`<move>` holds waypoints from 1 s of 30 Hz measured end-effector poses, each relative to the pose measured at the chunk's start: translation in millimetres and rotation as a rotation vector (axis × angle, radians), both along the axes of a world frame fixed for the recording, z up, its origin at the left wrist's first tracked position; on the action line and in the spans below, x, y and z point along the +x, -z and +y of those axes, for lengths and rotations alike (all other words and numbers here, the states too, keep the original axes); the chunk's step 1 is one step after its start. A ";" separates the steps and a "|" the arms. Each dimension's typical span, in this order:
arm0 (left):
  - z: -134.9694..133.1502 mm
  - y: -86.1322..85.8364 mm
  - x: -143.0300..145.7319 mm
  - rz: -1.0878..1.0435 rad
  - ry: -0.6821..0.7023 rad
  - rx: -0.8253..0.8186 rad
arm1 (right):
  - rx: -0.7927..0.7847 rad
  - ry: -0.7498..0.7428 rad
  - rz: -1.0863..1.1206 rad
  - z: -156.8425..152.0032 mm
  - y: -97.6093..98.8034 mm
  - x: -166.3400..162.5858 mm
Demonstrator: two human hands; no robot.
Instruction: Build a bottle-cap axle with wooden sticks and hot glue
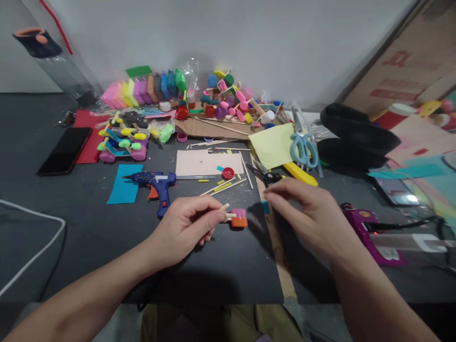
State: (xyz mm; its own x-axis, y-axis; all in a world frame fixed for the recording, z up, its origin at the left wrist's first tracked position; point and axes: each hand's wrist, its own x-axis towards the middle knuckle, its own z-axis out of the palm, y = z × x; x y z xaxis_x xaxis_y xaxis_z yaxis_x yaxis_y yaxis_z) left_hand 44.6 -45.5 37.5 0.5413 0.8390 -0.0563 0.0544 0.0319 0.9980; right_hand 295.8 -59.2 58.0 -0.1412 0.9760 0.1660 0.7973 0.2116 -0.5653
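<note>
Inward from the desk's front edge (249, 300), the left hand (188, 225) pinches pale wooden sticks (231, 215) pointing toward the right hand (311, 216), its grip unclear.

Head cam, worn by person, faces fwd & tilted down over dark tabletop (89, 256); close range, L hand (194, 223) & R hand (308, 213) nr ctr. Wall (249, 38) @ 12 o'clock, wearer's lap (263, 320) @ 6, cardboard (399, 64) @ 2.

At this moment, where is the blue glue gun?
In the head view, the blue glue gun lies left of centre, beyond the left hand, its nozzle over the blue paper.
</note>
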 end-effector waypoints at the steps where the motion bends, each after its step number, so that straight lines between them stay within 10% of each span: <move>1: -1.1 -0.3 -0.3 -0.006 0.006 -0.030 | -0.122 -0.135 0.100 -3.3 -8.8 -9.8; 5: -2.8 -2.7 -1.2 -0.003 0.080 -0.119 | -0.287 -0.325 0.311 -6.6 -25.0 -42.3; 14: 4.4 -7.9 0.4 0.003 0.168 -0.255 | -0.214 -0.264 0.496 4.0 -8.0 -50.8; 30: 8.6 -3.2 -0.7 -0.191 0.337 -0.630 | -0.655 -0.207 1.096 9.6 6.6 -51.4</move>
